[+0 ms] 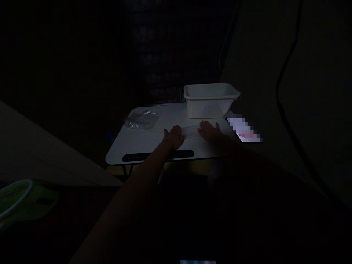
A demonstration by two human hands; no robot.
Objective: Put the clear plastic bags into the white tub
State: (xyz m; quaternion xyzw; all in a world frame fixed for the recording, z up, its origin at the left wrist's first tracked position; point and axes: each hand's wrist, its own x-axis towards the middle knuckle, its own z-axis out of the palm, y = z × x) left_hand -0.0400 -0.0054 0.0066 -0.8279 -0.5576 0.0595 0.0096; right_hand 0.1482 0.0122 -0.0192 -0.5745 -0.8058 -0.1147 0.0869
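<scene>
On a small white table [123, 145], a clear plastic sheet or bag [191, 132] lies flat between my two hands. My left hand [174, 137] rests on its left end, palm down, with fingers stretched out. Over the right end, my right hand [210, 131] lies with its fingers spread. The dim light hides the sheet's exact edges. Behind my hands stands a white plastic tub [206, 106]; its inside is mostly hidden. A crumpled clear plastic bag [143, 120] lies at the table's far left.
A lit screen [243, 128], partly blurred out, sits at the table's right edge. A dark slot [137, 157] runs along the front edge. On the floor at left is a green basket [30, 201]. A dark cable [283, 106] hangs at the right.
</scene>
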